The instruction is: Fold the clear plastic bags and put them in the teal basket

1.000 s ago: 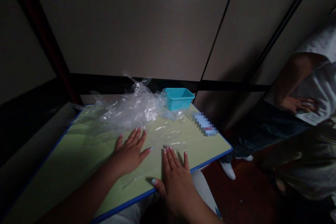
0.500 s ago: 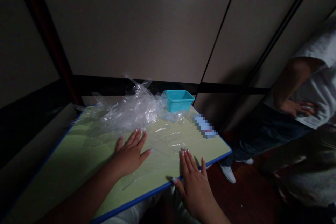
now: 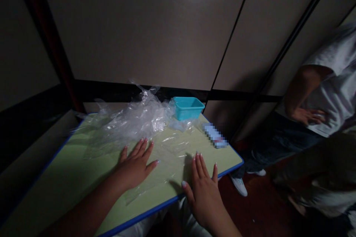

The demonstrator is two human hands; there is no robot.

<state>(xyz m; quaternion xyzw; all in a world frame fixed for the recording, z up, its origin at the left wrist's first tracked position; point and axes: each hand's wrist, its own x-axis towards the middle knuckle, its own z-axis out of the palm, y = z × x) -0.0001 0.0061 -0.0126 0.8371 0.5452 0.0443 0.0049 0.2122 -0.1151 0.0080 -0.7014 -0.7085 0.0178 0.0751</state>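
My left hand (image 3: 136, 168) lies palm down with fingers spread, on or just over a flat clear plastic bag (image 3: 164, 159) on the table. My right hand (image 3: 204, 192) is held over the table's front edge, fingers stretched out and thumb apart, with its shadow beside it; it holds nothing. Beyond the left hand rises a crumpled heap of clear plastic bags (image 3: 141, 116). A turquoise plastic basket (image 3: 189, 111) stands at the far edge, against the heap's right side.
The yellow-green table (image 3: 75, 159) has a blue rim and stands near a panelled wall (image 3: 150, 29). A blurred-out flat light-blue item (image 3: 214, 136) lies near its right edge. Another person (image 3: 330, 96) stands at the right; part of someone else shows below.
My right hand has lifted slightly from the table, its shadow now apart from the fingers. My left hand has barely moved. The view has shifted slightly.
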